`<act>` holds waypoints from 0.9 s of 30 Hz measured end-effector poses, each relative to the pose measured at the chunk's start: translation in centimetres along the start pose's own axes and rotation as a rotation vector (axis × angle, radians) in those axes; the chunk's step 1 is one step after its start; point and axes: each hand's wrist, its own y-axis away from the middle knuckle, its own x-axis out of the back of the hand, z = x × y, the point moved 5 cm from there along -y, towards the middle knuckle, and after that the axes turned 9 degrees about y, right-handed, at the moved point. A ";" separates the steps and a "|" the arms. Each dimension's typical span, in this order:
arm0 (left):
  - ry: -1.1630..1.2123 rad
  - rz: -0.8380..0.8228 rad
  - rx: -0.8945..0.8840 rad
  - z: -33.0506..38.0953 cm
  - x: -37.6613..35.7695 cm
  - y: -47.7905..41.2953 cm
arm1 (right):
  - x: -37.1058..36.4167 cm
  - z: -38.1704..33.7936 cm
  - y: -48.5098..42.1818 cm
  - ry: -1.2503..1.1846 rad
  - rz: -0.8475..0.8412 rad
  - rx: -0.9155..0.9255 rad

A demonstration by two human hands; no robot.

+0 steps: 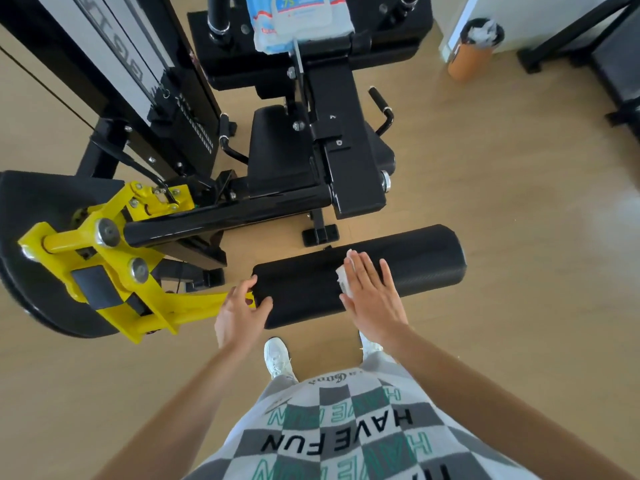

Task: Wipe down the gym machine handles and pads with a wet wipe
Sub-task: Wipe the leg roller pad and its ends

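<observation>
Because the roller pad point(422, 258) was carried on a yellow arm point(114, 268) that was judged able to swing, its left end was gripped by the left hand point(239, 310). The fingers were curled over the far edge and the thumb was laid on the near side. In this way the pad was probably steadied against turning under the wiping.

The wet wipe point(344, 275) was pressed on the top of the pad, about the middle of its length, by the right hand point(372, 299). The fingers of this hand were held straight and flat, so nothing was clasped. The wipe was only pinned beneath them, and a white edge was seen at their left side. A flat hand was probably chosen so that more of the curved surface was covered in one stroke. Whether the right half of the pad was already wiped could not be told.

The pack of wipes point(301, 19) was laid high on the machine, probably so that a fresh sheet could be taken. The two handles point(381, 102) beside the seat pad point(277, 147) were touched by no hand. A bin point(474, 46) with crumpled white paper stood well apart on the floor.
</observation>
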 end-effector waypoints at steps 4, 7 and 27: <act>-0.060 0.080 -0.010 1.5 -0.5 -0.6 | -0.4 4.2 0.8 -0.014 0.003 -0.162; -0.102 0.037 -0.002 2.2 -1.2 -1.9 | -0.9 8.0 1.2 -0.064 0.005 -0.321; -0.091 -0.067 -0.149 0.5 -1.3 0.0 | 0.5 -1.6 -1.9 -0.146 0.024 0.003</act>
